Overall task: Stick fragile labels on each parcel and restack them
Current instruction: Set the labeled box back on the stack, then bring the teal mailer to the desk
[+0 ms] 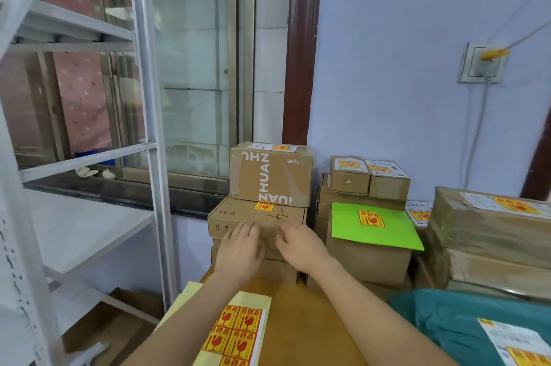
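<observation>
Cardboard parcels (269,175) stacked on table (301,321) beside window (190,67).

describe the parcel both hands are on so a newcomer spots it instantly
Start at the window; below its sill stands a stack of brown cartons. The one you want is the flat box directly under the tall ZHUAN ZHUAN carton, with the left hand and right hand on its front. Only it has a CE mark and a pen scrawl.
</observation>
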Motion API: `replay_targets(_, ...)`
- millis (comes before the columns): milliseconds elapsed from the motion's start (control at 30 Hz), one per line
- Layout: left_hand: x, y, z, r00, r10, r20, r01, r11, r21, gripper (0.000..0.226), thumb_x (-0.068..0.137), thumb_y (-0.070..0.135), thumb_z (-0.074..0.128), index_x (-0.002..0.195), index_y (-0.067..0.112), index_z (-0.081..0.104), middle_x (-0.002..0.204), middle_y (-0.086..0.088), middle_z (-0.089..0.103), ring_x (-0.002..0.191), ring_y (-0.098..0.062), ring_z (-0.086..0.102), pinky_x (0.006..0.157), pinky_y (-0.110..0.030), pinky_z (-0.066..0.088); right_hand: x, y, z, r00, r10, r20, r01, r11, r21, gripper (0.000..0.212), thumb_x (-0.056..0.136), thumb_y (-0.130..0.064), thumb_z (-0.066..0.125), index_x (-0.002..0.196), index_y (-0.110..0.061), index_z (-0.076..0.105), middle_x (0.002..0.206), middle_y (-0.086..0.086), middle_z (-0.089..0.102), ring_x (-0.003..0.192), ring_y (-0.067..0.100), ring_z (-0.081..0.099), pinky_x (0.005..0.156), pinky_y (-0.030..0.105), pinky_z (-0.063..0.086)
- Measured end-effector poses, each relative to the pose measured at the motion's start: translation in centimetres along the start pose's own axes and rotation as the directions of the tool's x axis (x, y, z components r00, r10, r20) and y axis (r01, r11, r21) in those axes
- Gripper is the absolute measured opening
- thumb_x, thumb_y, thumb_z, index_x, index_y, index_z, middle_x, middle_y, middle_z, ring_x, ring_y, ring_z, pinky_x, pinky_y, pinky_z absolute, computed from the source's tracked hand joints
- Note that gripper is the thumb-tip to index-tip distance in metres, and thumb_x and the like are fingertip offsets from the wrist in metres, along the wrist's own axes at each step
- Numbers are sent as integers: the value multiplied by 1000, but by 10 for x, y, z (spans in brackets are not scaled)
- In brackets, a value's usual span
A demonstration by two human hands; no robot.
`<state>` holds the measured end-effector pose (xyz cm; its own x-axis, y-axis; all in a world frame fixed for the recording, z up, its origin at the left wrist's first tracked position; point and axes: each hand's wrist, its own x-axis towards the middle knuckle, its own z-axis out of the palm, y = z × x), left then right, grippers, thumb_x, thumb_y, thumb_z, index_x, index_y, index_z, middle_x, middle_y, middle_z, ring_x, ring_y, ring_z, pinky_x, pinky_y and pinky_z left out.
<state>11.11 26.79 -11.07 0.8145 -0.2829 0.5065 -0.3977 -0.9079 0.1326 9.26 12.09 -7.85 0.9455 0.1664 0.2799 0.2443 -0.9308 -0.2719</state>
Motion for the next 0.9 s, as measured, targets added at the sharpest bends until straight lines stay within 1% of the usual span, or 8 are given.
replay_targets(100,-12,12,-9,1000,-14,-9,14,1000,-16,33,96,28,43,126,18,49,133,2,52,126,-15,45,104,-28,34,-21,3,-11,1000,16,-2,-16,1000,9,28,97,-25,38,112,-9,57,107,7,59,98,28,57,78,35,47)
replay_targets(200,-25,37,-20,999,17,-30,-18,999,-42,30,96,28,42,124,19,50,125,3,55,118,-14,49,96,-27,38,-47,10,-31,998,16,-54,-16,1000,9,26,94,-25,40,106,-13,59,102,7,62,95,29,59,78,39,52)
replay_targets(333,-43,83,-24,995,102,-6,-103,994,-33,33,95,29,42,125,18,48,122,2,55,116,-20,48,91,-31,37,-92,25,-59,992,21,-123,-21,1000,-4,36,95,-24,41,125,-15,57,123,4,60,112,27,56,88,38,49)
replay_targets(433,-56,123,-19,988,151,20,-148,984,-97,37,93,30,44,126,16,48,126,-1,55,119,-23,48,91,-33,37,-131,48,-80,987,46,-155,-56,997,-62,35,97,-26,40,125,-14,57,122,5,60,111,27,56,85,38,49)
replay_targets(567,-73,176,-6,973,204,108,-181,965,-190,38,96,37,40,126,15,45,123,-3,55,115,-23,50,88,-34,40,-183,89,-97,972,146,-183,-172,976,-134,33,95,-26,41,122,-14,57,114,5,61,107,28,58,80,37,49)
replay_targets(667,-85,210,4,960,198,200,-119,929,-350,43,97,44,39,132,18,42,127,-2,53,116,-23,50,85,-34,43,-220,123,-104,945,258,-200,-290,945,-151,35,96,-25,42,126,-14,55,124,5,59,112,27,56,83,37,48)
replay_targets(767,-95,233,15,933,200,298,-19,857,-515,45,96,50,40,130,20,42,127,0,53,113,-19,51,83,-32,47,-250,157,-107,901,374,-221,-407,905,-127,39,97,-26,42,134,-15,51,132,4,55,117,25,54,87,35,47)
replay_targets(900,-104,250,23,901,164,402,168,722,-671,53,92,55,45,132,21,39,132,3,52,117,-17,52,93,-35,46,-279,197,-112,854,480,-199,-511,846,-154,45,97,-30,45,138,-13,48,140,5,50,123,25,50,94,34,45)
